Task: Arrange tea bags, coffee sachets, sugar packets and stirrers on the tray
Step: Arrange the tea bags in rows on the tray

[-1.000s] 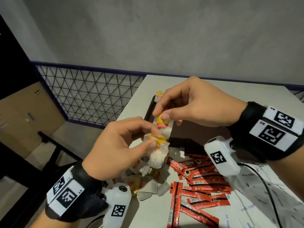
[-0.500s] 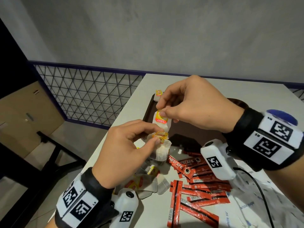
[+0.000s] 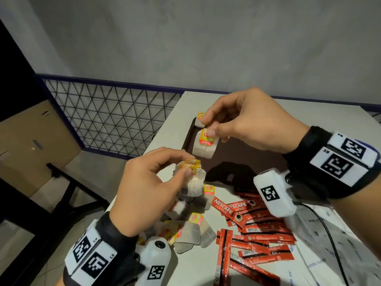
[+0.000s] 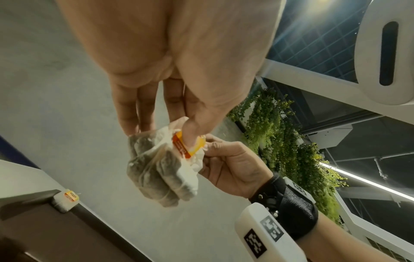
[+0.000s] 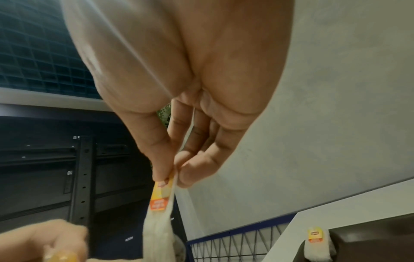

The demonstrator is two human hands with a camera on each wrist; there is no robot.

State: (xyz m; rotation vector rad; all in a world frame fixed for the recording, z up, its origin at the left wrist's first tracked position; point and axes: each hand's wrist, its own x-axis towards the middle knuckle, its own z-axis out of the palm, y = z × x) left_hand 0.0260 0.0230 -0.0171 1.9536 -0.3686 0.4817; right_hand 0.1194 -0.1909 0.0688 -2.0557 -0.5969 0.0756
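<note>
Right hand [image 3: 253,120] pinches one white paper tea bag with a yellow-red tag [image 3: 205,145]; left hand [image 3: 148,188] pinches a bunch of tagged tea bags [image 3: 192,180].

Surroundings beyond the table

A black wire-mesh railing [image 3: 115,118] is seen before a grey wall [image 3: 185,38]; a cardboard box [image 3: 35,145] is set below, and hanging greenery [image 4: 282,141] is visible.

One white paper tea bag [image 3: 204,145] with yellow tag hangs above the dark brown tray [image 3: 245,159]; red coffee sachets [image 3: 253,230] lie scattered on the surface.
</note>
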